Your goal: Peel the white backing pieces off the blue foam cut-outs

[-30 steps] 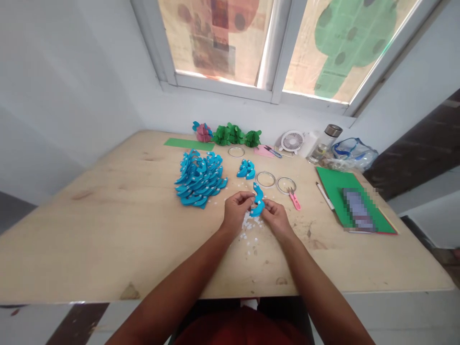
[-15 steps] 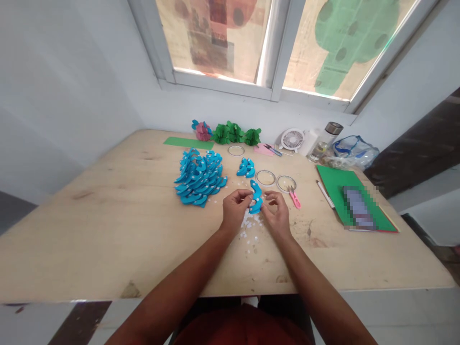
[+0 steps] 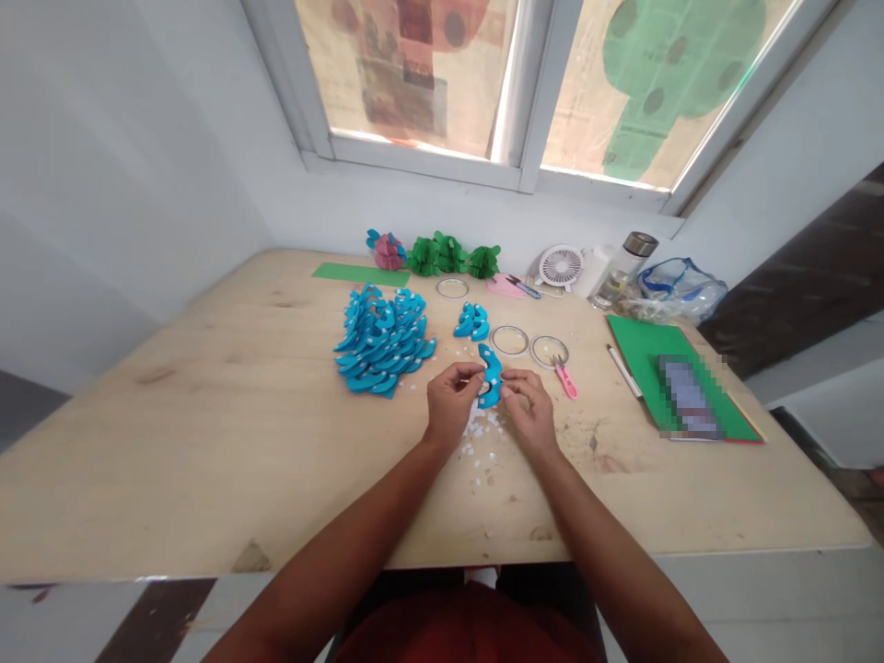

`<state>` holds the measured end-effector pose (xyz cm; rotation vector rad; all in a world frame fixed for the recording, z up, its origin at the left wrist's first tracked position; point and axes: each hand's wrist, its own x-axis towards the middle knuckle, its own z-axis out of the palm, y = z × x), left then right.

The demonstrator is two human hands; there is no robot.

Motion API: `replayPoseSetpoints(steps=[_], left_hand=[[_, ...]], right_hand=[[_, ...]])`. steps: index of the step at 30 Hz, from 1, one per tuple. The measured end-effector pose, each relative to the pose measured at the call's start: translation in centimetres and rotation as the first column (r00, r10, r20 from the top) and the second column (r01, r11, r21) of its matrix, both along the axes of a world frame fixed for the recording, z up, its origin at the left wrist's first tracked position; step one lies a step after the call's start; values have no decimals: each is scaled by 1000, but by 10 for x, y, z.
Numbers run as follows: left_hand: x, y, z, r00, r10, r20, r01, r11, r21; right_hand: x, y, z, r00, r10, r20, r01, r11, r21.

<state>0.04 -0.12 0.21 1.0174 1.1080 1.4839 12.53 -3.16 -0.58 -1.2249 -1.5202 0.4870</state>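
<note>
The left hand pinches while the right hand faces it, seemingly half-curled.

On our table we have a pile of paper pieces left, 3 tape rolls centrally, thread snips to their front right, and a desk fan behind.

Wooden table, blue paper heap, white scraps

No legible text, labels, brands, numbers or signs
</note>
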Motion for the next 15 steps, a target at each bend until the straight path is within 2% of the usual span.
replayPoseSetpoints(steps=[9, 15], left_hand=[[-1, -1, 1, 999, -31, -25, 31, 999, 11], [0, -2, 2, 998, -54, 14, 54, 998, -9]], right_hand=[[-1, 0, 4, 997, -21, -77, 20, 1000, -24], [1, 3, 0, 991, -19, -135, 16, 1000, -25]])
